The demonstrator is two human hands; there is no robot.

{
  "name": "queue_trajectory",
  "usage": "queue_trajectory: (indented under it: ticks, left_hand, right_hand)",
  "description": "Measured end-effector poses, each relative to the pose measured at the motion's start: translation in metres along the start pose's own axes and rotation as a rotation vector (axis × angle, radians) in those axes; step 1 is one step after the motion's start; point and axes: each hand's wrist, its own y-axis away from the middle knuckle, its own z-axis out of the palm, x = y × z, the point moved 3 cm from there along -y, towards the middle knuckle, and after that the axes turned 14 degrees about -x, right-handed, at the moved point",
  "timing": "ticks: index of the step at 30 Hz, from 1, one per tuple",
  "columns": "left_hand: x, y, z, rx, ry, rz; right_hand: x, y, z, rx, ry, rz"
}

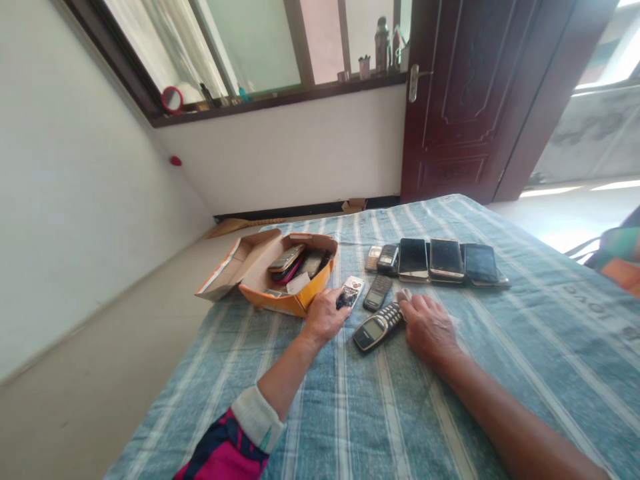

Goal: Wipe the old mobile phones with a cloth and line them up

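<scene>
My left hand [325, 315] is closed on the lower end of a white patterned phone [351, 291], just right of an orange cardboard box [273, 297]. My right hand [429, 325] rests on the striped cloth with its fingers curled on the top end of a dark keypad phone [377, 325] that lies flat between my hands. A small black keypad phone [377, 292] lies just beyond it. Further back stands a row of phones: two small ones [381, 257] and three touchscreen phones [446, 259].
The open box holds several more phones [295, 261]. A blue striped cloth [525, 347] covers the table. The table's left edge drops to a bare floor [100, 347]. A dark wooden door [465, 100] and a window sill with bottles [280, 99] stand behind.
</scene>
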Motion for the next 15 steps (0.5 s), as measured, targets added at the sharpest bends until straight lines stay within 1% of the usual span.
queue_trajectory:
  ticks: [4, 15]
  left_hand:
    - [0.003, -0.002, 0.0, -0.021, -0.01, -0.017]
    - [0.011, 0.0, 0.001, -0.031, -0.076, -0.057]
  right_hand:
    - [0.0, 0.0, 0.0, -0.004, 0.003, 0.005]
    - [0.001, 0.0, 0.003, -0.015, -0.01, -0.004]
